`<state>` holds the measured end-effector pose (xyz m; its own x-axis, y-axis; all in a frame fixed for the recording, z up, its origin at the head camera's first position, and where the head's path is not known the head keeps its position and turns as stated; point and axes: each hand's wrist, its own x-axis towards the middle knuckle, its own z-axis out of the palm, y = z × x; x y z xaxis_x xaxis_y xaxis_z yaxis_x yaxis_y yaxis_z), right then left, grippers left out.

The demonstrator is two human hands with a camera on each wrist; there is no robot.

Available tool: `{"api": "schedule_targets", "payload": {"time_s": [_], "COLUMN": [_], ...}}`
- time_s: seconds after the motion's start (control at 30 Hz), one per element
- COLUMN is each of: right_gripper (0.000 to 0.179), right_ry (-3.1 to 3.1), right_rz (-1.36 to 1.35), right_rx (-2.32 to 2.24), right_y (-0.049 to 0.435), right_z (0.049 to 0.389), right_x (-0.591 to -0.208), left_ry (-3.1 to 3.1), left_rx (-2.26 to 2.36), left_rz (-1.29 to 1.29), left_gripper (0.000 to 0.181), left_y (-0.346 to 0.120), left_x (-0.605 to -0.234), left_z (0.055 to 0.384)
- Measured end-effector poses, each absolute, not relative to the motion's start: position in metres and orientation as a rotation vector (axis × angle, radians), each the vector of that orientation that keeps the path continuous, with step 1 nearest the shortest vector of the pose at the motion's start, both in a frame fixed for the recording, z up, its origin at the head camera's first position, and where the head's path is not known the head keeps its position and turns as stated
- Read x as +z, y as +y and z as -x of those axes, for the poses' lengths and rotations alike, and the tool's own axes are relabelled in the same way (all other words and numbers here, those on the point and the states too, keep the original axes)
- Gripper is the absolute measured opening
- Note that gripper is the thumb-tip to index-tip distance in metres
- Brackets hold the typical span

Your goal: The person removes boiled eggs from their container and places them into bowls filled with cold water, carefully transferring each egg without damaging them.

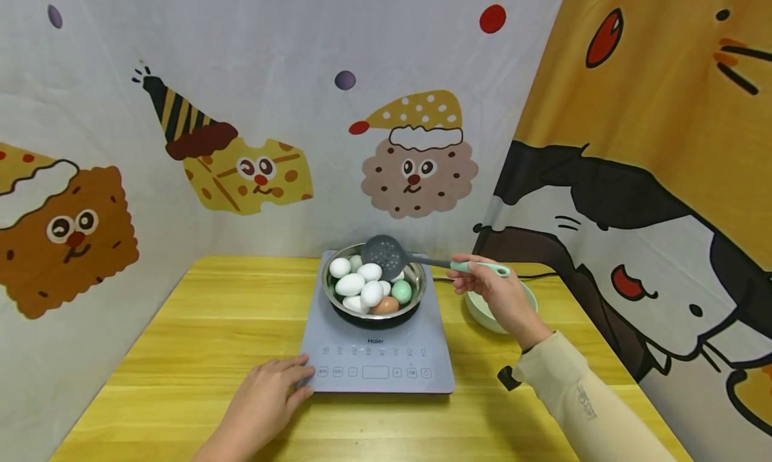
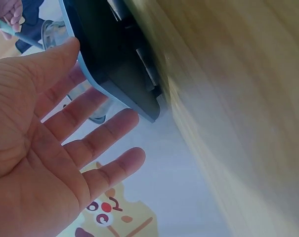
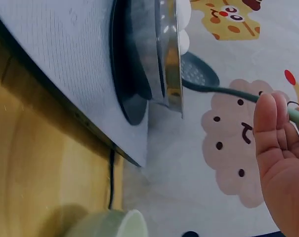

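My right hand (image 1: 496,293) grips the pale green handle of a slotted spoon (image 1: 386,253). Its dark grey perforated head lies over the eggs (image 1: 350,285) at the back of a steel pan (image 1: 328,293). Most eggs are white; a brown one and some pale green ones lie among them. Under the pan is a flat induction cooktop (image 1: 374,355) with a row of buttons. At the cooktop's front left corner rests my left hand (image 1: 265,395), thumb and fingers touching its edge. In the left wrist view those fingers are spread and fairly straight, holding nothing.
A pale green bowl (image 1: 482,311) stands right of the cooktop, partly hidden by my right arm. A black cord (image 1: 537,275) runs behind it. The wooden table (image 1: 175,355) meets a cloth backdrop (image 1: 271,80) printed with cartoon figures.
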<state>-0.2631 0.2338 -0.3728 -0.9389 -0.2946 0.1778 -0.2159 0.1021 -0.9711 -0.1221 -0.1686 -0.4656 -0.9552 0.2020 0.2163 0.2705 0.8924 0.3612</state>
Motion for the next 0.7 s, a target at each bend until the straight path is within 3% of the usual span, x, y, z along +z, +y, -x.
{"api": "schedule_targets", "payload": {"time_s": [0.33,0.7], "right_gripper": [0.049,0.048], "right_ry": [2.254,2.190], "right_rz": [0.695,0.485], "right_rx": [-1.917,-2.090], "right_y": [0.226,0.209], "right_z": [0.264,0.262], "right_x": [-0.373,-0.368], "left_ry": [-2.888,-2.847], "left_rx": [-0.592,-0.603], "left_rz": [0.368,0.378], "left_gripper": [0.028,0.028], "left_y": [-0.168,-0.167], "left_x": [-0.464,-0.467], "left_z": [0.122,0.120]}}
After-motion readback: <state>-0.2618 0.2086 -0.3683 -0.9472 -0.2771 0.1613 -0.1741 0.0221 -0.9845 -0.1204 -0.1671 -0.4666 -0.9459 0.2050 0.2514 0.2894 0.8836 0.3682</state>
